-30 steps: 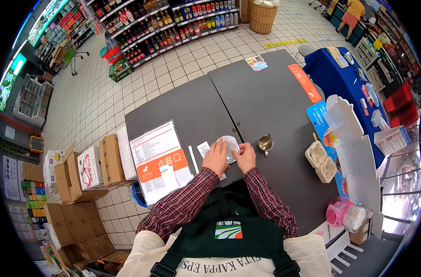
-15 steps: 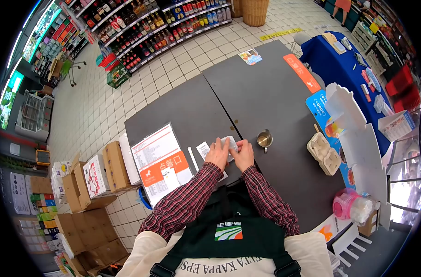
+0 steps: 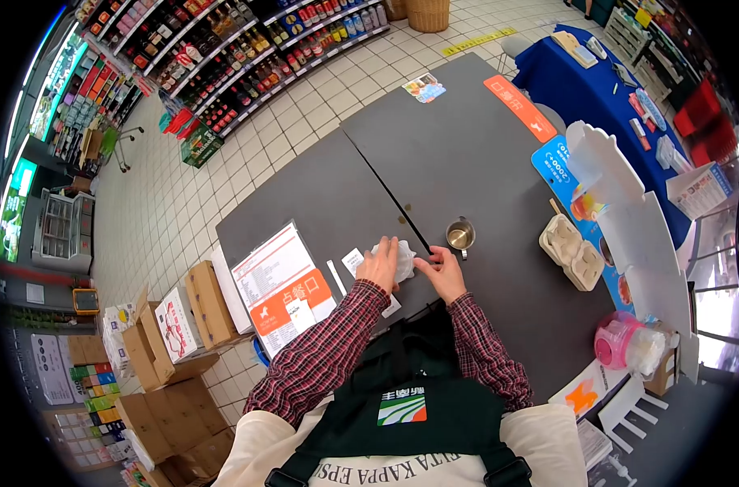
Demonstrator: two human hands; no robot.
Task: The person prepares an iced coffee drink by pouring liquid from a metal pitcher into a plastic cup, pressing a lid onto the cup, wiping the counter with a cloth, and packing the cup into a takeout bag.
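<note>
My left hand (image 3: 379, 265) is closed around the left side of a translucent plastic cup or bag-like piece (image 3: 405, 257); its exact kind is hard to make out. Just right of it, apart from the plastic, my right hand (image 3: 443, 274) has its thumb and fingers parted and holds nothing visible. A small metal pitcher (image 3: 460, 234) with a handle stands beyond my right fingertips. Partly under my left hand lie a white paper slip (image 3: 352, 260) and another paper edge. A narrow white strip (image 3: 336, 278) rests further left.
On the grey table (image 3: 467, 122), a laminated menu sheet (image 3: 273, 264) lies left and a cardboard cup carrier (image 3: 572, 252) right. A white panel (image 3: 641, 219) borders the right edge, near a pink container (image 3: 611, 342). Cardboard boxes (image 3: 211, 304) stand on the left.
My right hand has come away from the plastic piece and moved right, its fingers parting. My left hand stays on the plastic. The whole view has shifted slightly.
</note>
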